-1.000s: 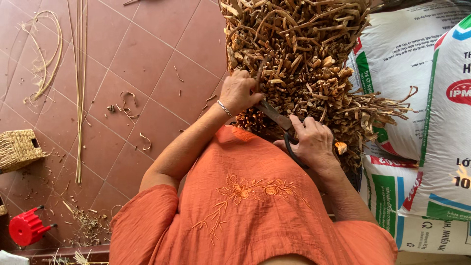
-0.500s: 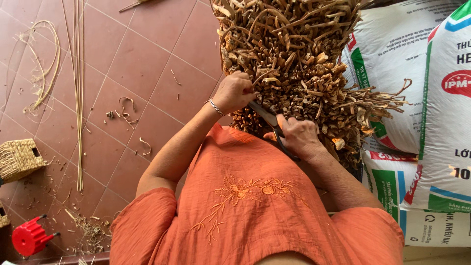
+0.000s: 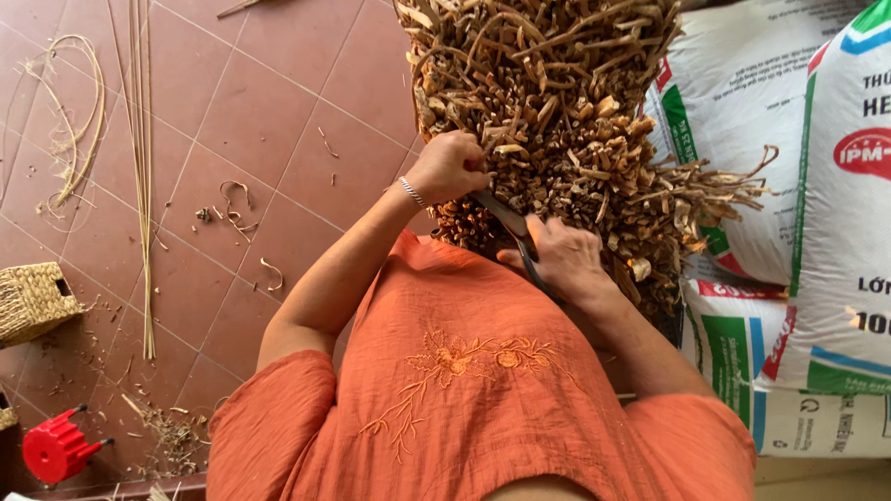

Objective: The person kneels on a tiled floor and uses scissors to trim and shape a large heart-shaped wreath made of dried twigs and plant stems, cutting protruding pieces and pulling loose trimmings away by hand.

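— What is seen on the floor?
— Red tiles are strewn with fibre scraps; a woven basket is set at the left edge, printed sacks at the right.
— And the hands?
— The bundle of dried stems, upper centre, is gripped by the closed left hand; scissors are clasped by the right hand.

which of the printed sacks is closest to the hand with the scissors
The lower sack with the green panel, just beside the right hand; the others sit higher and farther right.
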